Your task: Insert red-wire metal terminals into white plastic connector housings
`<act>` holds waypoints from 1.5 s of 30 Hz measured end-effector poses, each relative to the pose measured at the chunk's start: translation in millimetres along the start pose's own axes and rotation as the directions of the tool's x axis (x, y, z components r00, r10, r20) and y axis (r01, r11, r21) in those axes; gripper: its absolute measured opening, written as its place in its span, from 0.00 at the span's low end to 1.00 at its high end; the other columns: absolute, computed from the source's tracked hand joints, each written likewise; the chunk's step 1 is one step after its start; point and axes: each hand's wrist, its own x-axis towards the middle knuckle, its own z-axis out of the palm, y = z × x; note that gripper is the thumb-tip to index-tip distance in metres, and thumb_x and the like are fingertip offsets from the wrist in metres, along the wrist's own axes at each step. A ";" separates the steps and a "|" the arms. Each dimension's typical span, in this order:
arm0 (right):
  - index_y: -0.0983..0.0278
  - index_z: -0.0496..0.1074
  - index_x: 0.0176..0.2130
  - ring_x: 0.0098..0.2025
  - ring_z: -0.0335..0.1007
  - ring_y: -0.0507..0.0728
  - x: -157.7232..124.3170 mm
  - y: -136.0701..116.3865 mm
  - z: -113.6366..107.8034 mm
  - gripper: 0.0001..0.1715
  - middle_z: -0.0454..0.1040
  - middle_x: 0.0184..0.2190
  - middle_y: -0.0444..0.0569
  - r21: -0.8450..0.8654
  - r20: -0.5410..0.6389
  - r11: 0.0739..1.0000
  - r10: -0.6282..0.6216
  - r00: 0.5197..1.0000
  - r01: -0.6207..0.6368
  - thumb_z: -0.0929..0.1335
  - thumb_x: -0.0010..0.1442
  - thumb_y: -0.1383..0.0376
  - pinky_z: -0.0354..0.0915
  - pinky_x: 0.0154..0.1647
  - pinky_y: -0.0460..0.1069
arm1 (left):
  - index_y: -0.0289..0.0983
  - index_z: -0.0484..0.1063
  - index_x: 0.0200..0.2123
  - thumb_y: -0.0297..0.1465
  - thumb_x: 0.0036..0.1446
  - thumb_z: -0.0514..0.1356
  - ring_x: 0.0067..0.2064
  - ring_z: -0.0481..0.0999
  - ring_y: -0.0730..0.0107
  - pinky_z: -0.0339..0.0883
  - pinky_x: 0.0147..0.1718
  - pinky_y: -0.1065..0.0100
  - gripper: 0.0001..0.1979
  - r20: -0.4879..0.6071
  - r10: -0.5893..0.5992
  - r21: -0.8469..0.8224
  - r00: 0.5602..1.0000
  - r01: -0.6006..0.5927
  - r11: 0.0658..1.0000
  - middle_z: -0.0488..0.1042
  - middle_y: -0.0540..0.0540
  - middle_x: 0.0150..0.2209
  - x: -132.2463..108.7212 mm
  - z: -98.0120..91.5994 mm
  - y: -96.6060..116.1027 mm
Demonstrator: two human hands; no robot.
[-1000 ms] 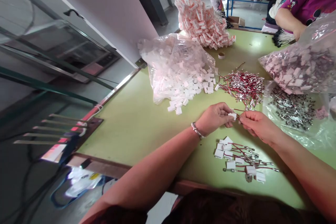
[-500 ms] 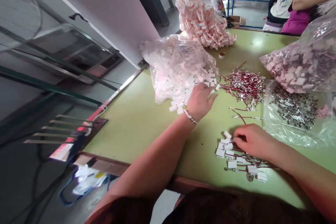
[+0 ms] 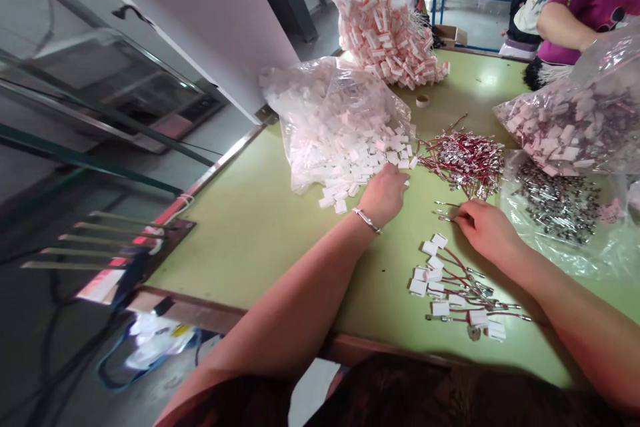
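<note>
My left hand (image 3: pixel 384 195) is closed at the edge of a spill of white plastic connector housings (image 3: pixel 367 167), with a bit of one white housing (image 3: pixel 407 183) showing at its fingertips. Two short red wires with metal terminals (image 3: pixel 443 217) lie at the fingertips of my right hand (image 3: pixel 487 228); its thumb and forefinger pinch one of them. Nearer to me is a loose group of red wires (image 3: pixel 457 277), several with a white housing on one end. A heap of red terminal wires (image 3: pixel 465 157) lies beyond my right hand.
A clear bag of white housings (image 3: pixel 325 107) stands at left, orange-and-white connectors (image 3: pixel 383 33) behind it. At right are another filled bag (image 3: pixel 575 127) and a plastic sheet with metal parts (image 3: pixel 560 203). A tape roll (image 3: pixel 423 101) lies farther back. A co-worker (image 3: pixel 590 7) is across the table (image 3: pixel 240 233).
My right hand has moved away from the group of housed wires to the two loose wires farther back. My left hand stays by the white housings, its fingers now closer together.
</note>
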 end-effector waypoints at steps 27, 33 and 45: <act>0.63 0.67 0.22 0.19 0.47 0.46 -8.8 -12.1 -14.6 0.15 0.57 0.15 0.38 0.744 0.335 0.612 0.006 0.942 -0.269 0.66 0.54 0.58 0.45 0.20 0.45 | 0.28 0.76 0.35 0.21 0.57 0.60 0.24 0.71 0.83 0.66 0.27 0.78 0.04 0.496 -0.033 -0.848 0.868 0.475 -0.234 0.75 0.47 0.26 -29.5 -5.8 46.5; 0.63 0.67 0.27 0.15 0.35 0.44 -8.0 -2.8 -19.4 0.14 0.51 0.14 0.34 0.775 0.621 0.217 -0.082 0.780 -0.594 0.69 0.53 0.55 0.33 0.15 0.45 | 0.31 0.74 0.36 0.23 0.54 0.63 0.26 0.73 0.81 0.67 0.29 0.76 0.05 0.443 0.074 -0.873 0.894 0.449 -0.192 0.76 0.48 0.27 -29.9 -4.0 43.1; 0.62 0.61 0.25 0.15 0.33 0.43 -13.4 -5.2 -27.5 0.14 0.48 0.15 0.33 0.745 0.667 0.085 -0.148 0.731 -0.662 0.67 0.55 0.58 0.33 0.13 0.43 | 0.34 0.67 0.34 0.31 0.52 0.65 0.29 0.78 0.75 0.71 0.29 0.74 0.10 0.232 0.203 -0.969 0.951 0.206 0.139 0.77 0.49 0.27 -30.7 -9.3 42.7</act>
